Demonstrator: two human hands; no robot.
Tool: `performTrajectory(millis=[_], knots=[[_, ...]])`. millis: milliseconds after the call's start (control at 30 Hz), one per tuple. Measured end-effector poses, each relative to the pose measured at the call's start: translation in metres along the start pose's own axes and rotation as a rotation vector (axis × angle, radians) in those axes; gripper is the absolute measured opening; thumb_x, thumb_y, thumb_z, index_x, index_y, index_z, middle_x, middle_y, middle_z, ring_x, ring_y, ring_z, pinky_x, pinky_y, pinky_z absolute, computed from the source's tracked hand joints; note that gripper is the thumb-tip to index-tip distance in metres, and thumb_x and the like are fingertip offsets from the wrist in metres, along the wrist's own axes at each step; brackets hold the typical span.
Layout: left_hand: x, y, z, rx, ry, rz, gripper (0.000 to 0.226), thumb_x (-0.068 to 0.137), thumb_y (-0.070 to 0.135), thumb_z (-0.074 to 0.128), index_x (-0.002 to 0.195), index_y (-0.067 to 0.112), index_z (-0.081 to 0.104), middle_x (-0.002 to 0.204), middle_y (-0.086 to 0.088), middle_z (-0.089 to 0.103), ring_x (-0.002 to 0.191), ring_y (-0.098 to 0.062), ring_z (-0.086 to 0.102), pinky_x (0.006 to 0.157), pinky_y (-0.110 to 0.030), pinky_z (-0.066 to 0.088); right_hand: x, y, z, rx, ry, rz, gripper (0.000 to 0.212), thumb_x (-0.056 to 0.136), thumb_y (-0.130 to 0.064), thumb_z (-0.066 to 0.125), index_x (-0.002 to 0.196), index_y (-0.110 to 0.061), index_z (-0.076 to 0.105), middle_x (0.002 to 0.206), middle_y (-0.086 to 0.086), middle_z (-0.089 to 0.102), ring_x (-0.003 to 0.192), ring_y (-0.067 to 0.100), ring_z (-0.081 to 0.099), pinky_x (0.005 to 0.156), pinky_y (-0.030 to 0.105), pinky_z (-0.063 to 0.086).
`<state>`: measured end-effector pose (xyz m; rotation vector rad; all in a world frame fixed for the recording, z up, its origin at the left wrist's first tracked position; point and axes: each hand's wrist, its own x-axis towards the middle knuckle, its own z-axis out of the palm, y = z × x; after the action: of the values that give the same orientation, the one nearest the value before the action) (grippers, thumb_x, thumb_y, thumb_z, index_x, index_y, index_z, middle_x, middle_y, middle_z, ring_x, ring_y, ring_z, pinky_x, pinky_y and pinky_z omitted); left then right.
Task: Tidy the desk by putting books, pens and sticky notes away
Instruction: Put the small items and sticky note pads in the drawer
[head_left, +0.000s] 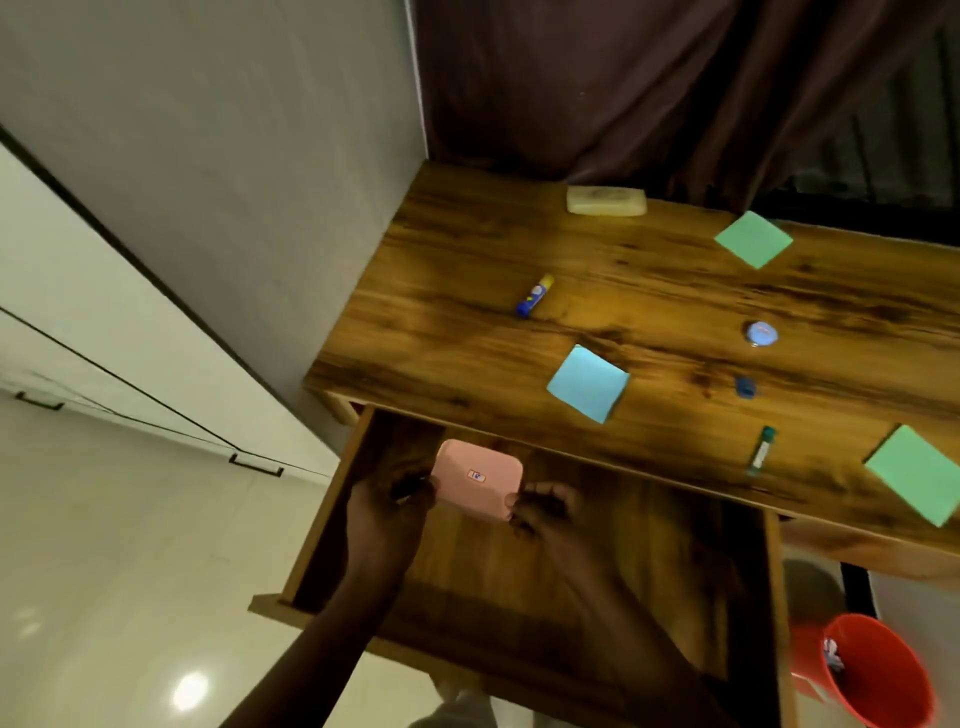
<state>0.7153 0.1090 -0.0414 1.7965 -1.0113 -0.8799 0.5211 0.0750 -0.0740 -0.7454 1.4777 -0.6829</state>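
Both hands hold a small pink box (475, 478) over the open wooden drawer (571, 571) below the desk. My left hand (387, 512) grips its left end and my right hand (545, 512) pinches its right end. On the desk top (467, 332) lie a blue sticky-note pad (587, 383), a green pad (754, 239) at the back, another green pad (914, 472) at the right edge, a blue and yellow marker (534, 296) and a teal-capped pen (761, 450).
A pale cream case (606, 200) sits at the back of the desk by a dark curtain (649, 88). A round blue tin (761, 333) and a small blue cap (746, 387) lie mid-desk. A red bucket (872, 670) stands on the floor, right of the drawer.
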Motion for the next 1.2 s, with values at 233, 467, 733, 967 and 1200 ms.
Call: performTrajectory(millis=[233, 467, 733, 967, 1200], knots=[[0.034, -0.028, -0.027, 0.031, -0.133, -0.049, 0.035, 0.094, 0.032, 0.063, 0.124, 0.013, 0.067, 0.116, -0.003, 0.074, 0.106, -0.019, 0.071, 0.091, -0.047, 0.059, 0.048, 0.013, 0.071, -0.116, 0.036, -0.050, 0.023, 0.091, -0.020, 0.077, 0.091, -0.034, 0.058, 0.104, -0.005, 0.068, 0.090, 0.009, 0.068, 0.061, 0.019, 0.056], [0.063, -0.039, -0.030, 0.111, -0.271, -0.069, 0.060, 0.083, 0.046, 0.059, 0.134, 0.014, 0.054, 0.131, -0.008, 0.063, 0.121, -0.023, 0.061, 0.102, -0.039, 0.051, 0.075, 0.005, 0.103, -0.142, 0.041, -0.002, 0.023, 0.091, -0.022, 0.076, 0.089, -0.033, 0.057, 0.093, -0.008, 0.065, 0.079, 0.005, 0.065, 0.049, 0.010, 0.049], [0.064, -0.048, -0.027, 0.306, -0.326, 0.056, 0.068, 0.094, 0.013, 0.068, 0.152, 0.003, 0.034, 0.155, -0.018, 0.042, 0.143, -0.032, 0.042, 0.119, -0.043, 0.035, 0.079, 0.006, 0.109, -0.146, 0.066, 0.015, 0.019, 0.092, -0.023, 0.075, 0.095, -0.031, 0.059, 0.100, -0.005, 0.065, 0.082, 0.004, 0.062, 0.049, 0.009, 0.046], [0.062, -0.032, -0.021, 0.226, -0.109, 0.114, 0.039, 0.096, 0.020, 0.066, 0.135, 0.017, 0.058, 0.142, -0.004, 0.056, 0.124, -0.022, 0.059, 0.100, -0.037, 0.054, 0.064, 0.002, 0.088, -0.144, 0.057, 0.046, 0.034, 0.102, -0.029, 0.061, 0.132, -0.014, 0.057, 0.119, 0.005, 0.070, 0.105, 0.022, 0.070, 0.089, 0.038, 0.059], [0.096, 0.022, 0.020, 0.173, -0.221, 0.229, 0.058, 0.078, 0.055, 0.064, 0.122, 0.017, 0.064, 0.116, 0.006, 0.067, 0.100, -0.009, 0.065, 0.081, -0.029, 0.057, 0.051, -0.044, 0.035, -0.171, 0.026, -0.071, 0.038, 0.098, -0.030, 0.068, 0.131, -0.014, 0.061, 0.122, 0.009, 0.069, 0.106, 0.024, 0.070, 0.093, 0.043, 0.059]])
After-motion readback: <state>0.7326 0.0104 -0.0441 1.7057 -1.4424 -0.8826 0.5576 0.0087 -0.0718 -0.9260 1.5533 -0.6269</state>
